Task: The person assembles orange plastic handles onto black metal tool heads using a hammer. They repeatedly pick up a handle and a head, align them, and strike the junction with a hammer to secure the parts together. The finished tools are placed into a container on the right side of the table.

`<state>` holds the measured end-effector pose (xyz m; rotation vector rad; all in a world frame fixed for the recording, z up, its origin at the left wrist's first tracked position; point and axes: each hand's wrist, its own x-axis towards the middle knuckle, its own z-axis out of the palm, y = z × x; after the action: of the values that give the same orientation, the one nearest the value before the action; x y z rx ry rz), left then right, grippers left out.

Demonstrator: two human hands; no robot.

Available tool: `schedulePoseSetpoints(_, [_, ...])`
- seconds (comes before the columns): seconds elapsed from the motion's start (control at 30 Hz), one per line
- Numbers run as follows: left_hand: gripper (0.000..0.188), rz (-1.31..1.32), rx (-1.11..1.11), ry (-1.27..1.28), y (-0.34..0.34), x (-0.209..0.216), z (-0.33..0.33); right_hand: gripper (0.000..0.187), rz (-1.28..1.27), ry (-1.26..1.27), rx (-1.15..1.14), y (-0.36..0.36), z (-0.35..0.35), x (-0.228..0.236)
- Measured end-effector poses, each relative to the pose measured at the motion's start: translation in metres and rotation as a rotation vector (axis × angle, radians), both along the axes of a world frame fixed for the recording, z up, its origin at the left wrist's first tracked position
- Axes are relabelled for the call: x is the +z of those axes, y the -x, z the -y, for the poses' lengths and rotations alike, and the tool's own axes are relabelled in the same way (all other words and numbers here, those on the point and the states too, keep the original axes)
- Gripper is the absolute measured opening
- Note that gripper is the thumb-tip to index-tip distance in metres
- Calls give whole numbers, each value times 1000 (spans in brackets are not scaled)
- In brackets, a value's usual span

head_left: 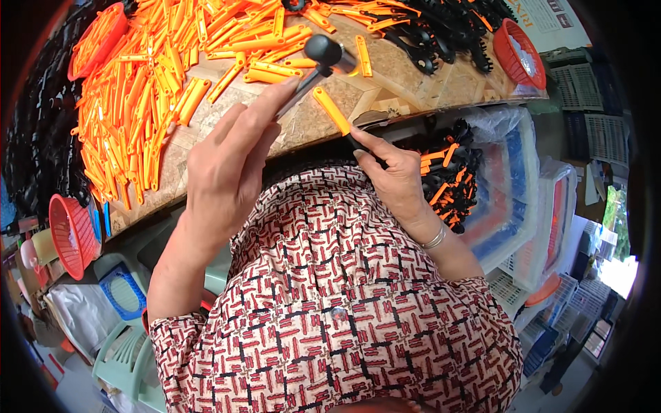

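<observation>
A small hammer (322, 51) with a rounded black head and a metallic far end is gripped in my left hand (227, 155), raised over the table edge. Just right of it, my right hand (398, 175) holds a black utensil whose orange handle (332, 110) points up toward the table; the utensil's black part is mostly hidden by my fingers. Hammer head and orange handle look close, but whether they touch I cannot tell. A heap of loose orange handles (127, 124) covers the table's left and middle. One single orange handle (363, 56) lies apart beyond the hammer.
Black utensils (427, 41) pile up at the table's far right, near a red basket (513, 55). Below the table edge, black and orange pieces (451, 179) lie beside a plastic-wrapped stack (513, 186). Another red basket (72, 234) is at the left, above a green chair (124, 354).
</observation>
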<state>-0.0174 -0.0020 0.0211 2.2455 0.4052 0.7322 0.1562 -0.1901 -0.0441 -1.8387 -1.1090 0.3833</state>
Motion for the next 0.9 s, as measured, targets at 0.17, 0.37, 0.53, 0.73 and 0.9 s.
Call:
schedulePoseSetpoints(0.17, [61,-362,-38,-237,3,-24,9,18,-190,163,-72,1,6,2])
schedulePoseSetpoints(0.37, [51,31,-13,-118,1,-7,8,19,-376,187,-69,-7,4,1])
schedulePoseSetpoints(0.53, [47,-356,-32,-6,3,-23,6,21,-485,337,6,-27,9,8])
schedulePoseSetpoints(0.73, [39,-36,234,854,12,-16,-31,26,-98,656,26,-149,81,62])
schedulePoseSetpoints(0.9, [28,-110,280,629,-3,-33,-57,25,518,502,-108,-158,34,72])
